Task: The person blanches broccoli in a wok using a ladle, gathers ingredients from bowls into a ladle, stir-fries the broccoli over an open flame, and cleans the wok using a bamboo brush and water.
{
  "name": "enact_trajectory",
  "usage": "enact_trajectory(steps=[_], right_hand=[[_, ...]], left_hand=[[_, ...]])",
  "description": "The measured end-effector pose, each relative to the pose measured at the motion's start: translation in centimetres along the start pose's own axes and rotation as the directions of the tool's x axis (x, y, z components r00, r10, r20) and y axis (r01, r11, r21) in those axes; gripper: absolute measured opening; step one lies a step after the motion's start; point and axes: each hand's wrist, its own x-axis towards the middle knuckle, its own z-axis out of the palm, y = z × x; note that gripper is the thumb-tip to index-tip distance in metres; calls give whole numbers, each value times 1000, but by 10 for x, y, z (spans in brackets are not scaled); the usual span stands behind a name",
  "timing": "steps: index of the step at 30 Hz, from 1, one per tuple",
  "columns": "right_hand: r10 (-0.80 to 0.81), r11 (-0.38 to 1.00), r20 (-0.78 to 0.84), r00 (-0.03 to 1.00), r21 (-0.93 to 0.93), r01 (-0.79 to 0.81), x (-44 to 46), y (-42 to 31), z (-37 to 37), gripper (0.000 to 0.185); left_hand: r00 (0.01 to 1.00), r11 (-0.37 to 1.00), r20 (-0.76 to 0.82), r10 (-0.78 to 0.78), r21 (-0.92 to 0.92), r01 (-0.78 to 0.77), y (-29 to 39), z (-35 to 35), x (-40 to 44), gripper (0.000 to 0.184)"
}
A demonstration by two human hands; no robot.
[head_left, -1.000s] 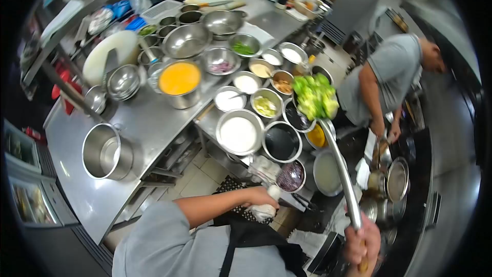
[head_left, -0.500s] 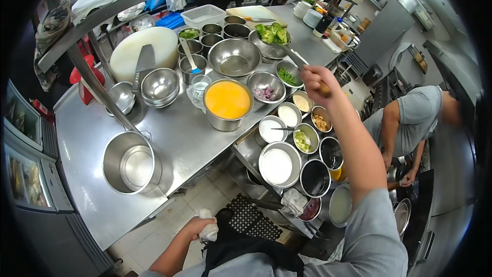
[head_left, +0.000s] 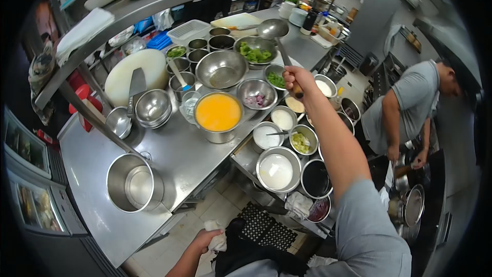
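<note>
My right hand (head_left: 298, 82) is closed round the wooden-ended handle of a metal ladle (head_left: 273, 29). The ladle's bowl is raised over the far side of the steel table, beside a metal bowl of green leaves (head_left: 253, 54). Down at the lower middle, my left hand (head_left: 206, 239) grips a white cloth (head_left: 217, 236). Left of my right arm are a bowl of chopped red onion (head_left: 257, 95), a pot of orange liquid (head_left: 219, 113) and a wide metal bowl (head_left: 222, 69).
A large steel pot (head_left: 134, 183) stands on the left table. Several pots of white, dark and green foods crowd the counter below my right arm. At the right a person (head_left: 410, 102) holds a pan handle. A steel shelf rail (head_left: 169, 0) crosses above the table.
The green leaves have gone from the ladle into the metal bowl at the back. My right hand has swung from the lower right to the far table. My left hand has shifted left with the cloth.
</note>
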Motion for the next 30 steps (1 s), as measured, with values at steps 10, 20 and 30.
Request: enact_trajectory(steps=[10, 20, 30], right_hand=[[-240, 465, 443, 864, 833, -298, -424, 94, -85, 47], [172, 842, -804, 569, 420, 338, -902, 170, -2, 62], [-400, 669, -916, -19, -278, -689, -969, 333, -31, 65]], left_hand=[[825, 951, 488, -286, 251, 181, -28, 131, 26, 47], [786, 679, 406, -466, 734, 23, -129, 284, -5, 27], [736, 523, 436, -517, 842, -131, -169, 357, -56, 27]])
